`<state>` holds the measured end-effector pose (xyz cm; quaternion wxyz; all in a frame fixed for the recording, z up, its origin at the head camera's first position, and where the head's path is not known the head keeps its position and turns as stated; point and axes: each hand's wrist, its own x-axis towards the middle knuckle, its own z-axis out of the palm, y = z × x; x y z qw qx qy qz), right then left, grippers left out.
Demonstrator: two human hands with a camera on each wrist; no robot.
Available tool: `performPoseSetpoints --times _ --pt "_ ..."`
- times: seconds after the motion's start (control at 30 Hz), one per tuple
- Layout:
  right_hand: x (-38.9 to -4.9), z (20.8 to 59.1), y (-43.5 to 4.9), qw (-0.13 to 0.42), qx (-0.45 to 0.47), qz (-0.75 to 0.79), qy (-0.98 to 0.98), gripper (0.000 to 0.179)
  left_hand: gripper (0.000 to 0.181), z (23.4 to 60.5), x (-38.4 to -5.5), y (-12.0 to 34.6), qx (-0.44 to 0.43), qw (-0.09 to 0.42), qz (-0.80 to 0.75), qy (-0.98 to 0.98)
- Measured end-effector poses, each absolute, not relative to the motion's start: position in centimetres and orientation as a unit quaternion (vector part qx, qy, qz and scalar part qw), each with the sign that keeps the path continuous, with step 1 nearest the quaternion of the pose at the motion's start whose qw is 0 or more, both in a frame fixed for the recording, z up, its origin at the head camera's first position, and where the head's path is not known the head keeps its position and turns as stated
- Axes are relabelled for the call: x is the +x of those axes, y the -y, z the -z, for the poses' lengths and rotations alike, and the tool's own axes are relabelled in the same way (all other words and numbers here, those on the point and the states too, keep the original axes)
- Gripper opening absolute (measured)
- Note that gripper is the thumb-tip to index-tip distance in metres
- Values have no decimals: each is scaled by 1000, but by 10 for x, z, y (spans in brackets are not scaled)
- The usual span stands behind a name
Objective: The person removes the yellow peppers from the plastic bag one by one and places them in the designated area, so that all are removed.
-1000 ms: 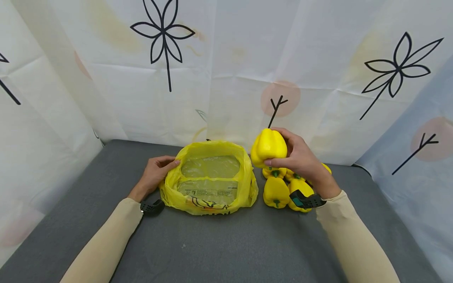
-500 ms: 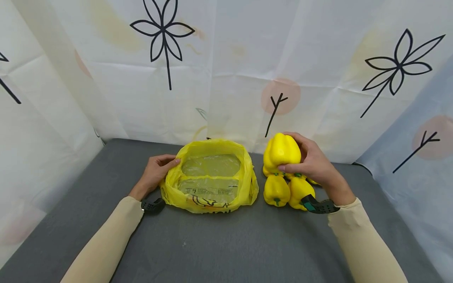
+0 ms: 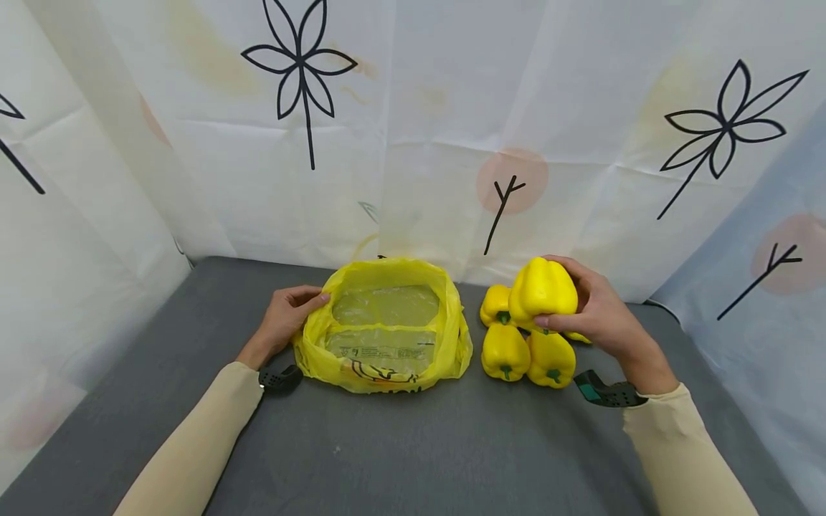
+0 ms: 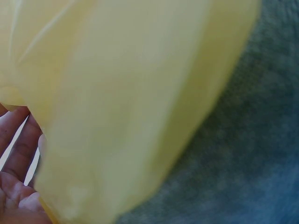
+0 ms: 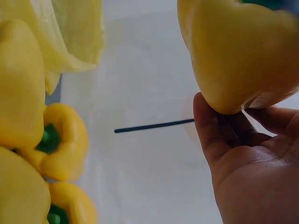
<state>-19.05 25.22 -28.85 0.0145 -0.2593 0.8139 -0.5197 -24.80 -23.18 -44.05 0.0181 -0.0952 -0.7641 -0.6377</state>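
Note:
A yellow plastic bag (image 3: 454,344) stands with its mouth spread wide, showing a see-through inner layer and printing on its front. At its left rim my left hand (image 3: 284,319) pinches the plastic, thumb over the edge; in the left wrist view the bag covers most of that hand. My right hand (image 3: 603,312) grips a yellow bell pepper (image 3: 545,290) above a cluster of similar peppers. From the right wrist view, fingers and thumb hold the pepper (image 5: 238,56) from below in the picture. Below it lie bell peppers (image 3: 505,351) with green stems, some partly hidden.
The grey tabletop (image 3: 400,451) runs back to a white curtain (image 3: 439,86) with black flower drawings. More curtain closes in the left and right sides. The peppers lie just to the right of the bag.
My right hand has moved right and slightly down with the bell pepper, away from the bag and over the cluster. My left hand and the bag stay nearly still.

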Motion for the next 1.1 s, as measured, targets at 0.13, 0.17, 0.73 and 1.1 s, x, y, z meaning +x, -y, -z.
performPoseSetpoints --times 0.13,0.17,0.73,1.1 --pt "-187 290 -263 4 -260 525 -811 75 42 441 -247 231 -94 17 643 760" --pt "-187 290 -266 2 -261 526 -809 75 41 441 -247 231 -95 17 644 759" --pt "-185 302 -302 2 -236 553 -799 75 41 440 -246 230 -89 20 648 756" --pt "-189 313 -327 6 -237 562 -792 72 40 441 -248 231 -90 26 638 764"
